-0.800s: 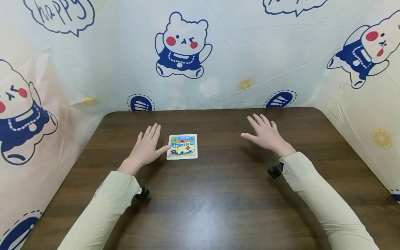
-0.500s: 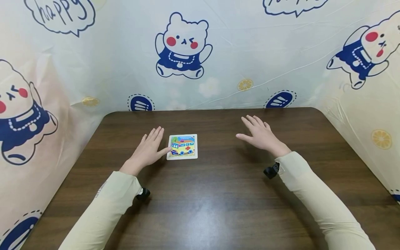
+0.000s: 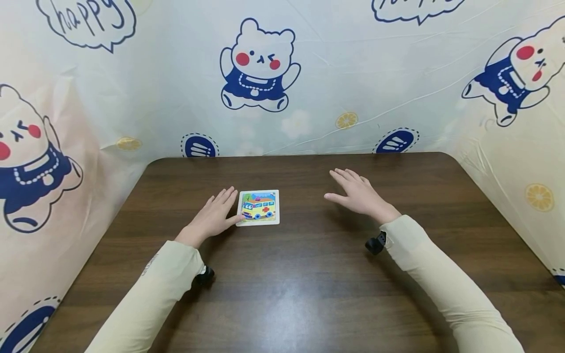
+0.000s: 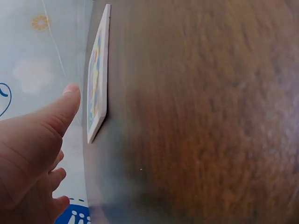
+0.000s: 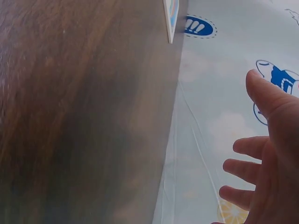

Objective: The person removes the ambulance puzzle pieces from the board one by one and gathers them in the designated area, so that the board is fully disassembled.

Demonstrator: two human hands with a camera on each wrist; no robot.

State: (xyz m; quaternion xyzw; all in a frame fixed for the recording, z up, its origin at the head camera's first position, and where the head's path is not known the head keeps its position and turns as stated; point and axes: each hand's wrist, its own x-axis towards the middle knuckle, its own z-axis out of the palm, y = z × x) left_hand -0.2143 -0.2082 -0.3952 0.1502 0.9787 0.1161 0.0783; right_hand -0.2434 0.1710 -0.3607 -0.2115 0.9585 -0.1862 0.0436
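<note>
A small white-framed picture board (image 3: pixel 259 208) showing a yellow ambulance lies flat on the brown wooden table, left of its middle. My left hand (image 3: pixel 209 218) is just left of it, fingers extended, and the thumb overlaps the board's lower left corner in the head view. In the left wrist view the thumb (image 4: pixel 65 105) appears apart from the board (image 4: pixel 98 77), over the table. To the right of the board, with a gap between, my right hand (image 3: pixel 359 193) hovers with spread fingers and holds nothing. Only a corner of the board (image 5: pixel 171 18) shows in the right wrist view.
The wooden table (image 3: pixel 282 274) has rounded far corners. Behind it and at both sides hangs a pale curtain (image 3: pixel 326 73) printed with cartoon bears and orange slices. Each wrist carries a black camera, such as the one on the right wrist (image 3: pixel 375 243).
My right hand has moved left, toward the board, and slightly nearer to me. My left hand has shifted a little right and nearer to me. The board stays in place.
</note>
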